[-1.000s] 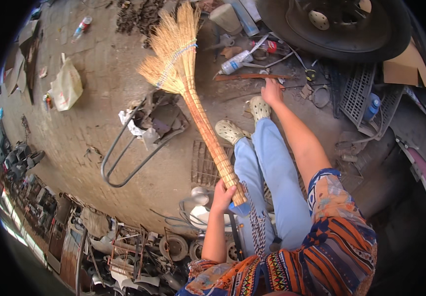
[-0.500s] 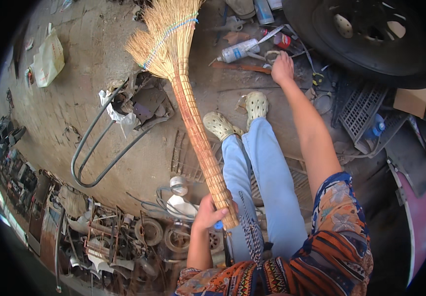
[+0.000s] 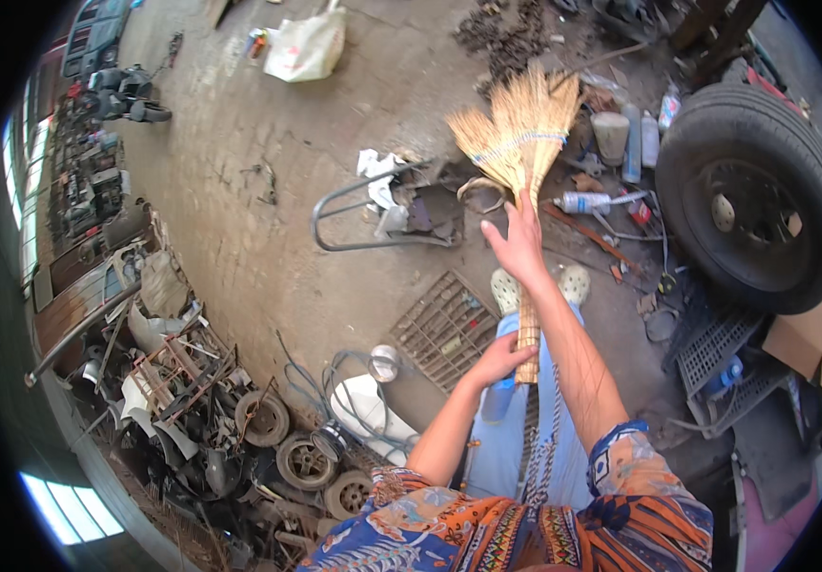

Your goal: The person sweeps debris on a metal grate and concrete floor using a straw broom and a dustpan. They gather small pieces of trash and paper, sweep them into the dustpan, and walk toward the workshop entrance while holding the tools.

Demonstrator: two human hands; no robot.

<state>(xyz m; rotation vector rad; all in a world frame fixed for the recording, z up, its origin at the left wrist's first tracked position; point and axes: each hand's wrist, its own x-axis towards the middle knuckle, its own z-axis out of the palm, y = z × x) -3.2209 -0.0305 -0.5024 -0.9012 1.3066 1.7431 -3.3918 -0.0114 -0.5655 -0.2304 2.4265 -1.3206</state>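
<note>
My left hand [image 3: 506, 360] is closed around the lower end of a straw broom [image 3: 528, 329], whose bristles [image 3: 525, 129] point away from me. My right hand [image 3: 517, 246] is over the upper handle, thumb spread and fingers stretched out, with nothing seen in it. Just beyond its thumb is a pale ring [image 3: 483, 194], apart from the hand; whether it is in the air or resting on something I cannot tell. Left of it lies a dark scoop [image 3: 435, 212] with a bent tube handle [image 3: 334, 214], holding scraps and white plastic [image 3: 379, 176].
A large tyre [image 3: 754, 191] stands at the right, near a spray can [image 3: 584, 202], bottles and black crates [image 3: 716, 353]. A metal grate [image 3: 441, 324] lies left of my shoes. Wheels and scrap parts [image 3: 306, 460] crowd the lower left; a white bag [image 3: 306, 46] lies far off.
My right hand has left the litter by the spray can and moved left over the broom handle. The ring it reached has shifted left, out of the hand. The view has turned.
</note>
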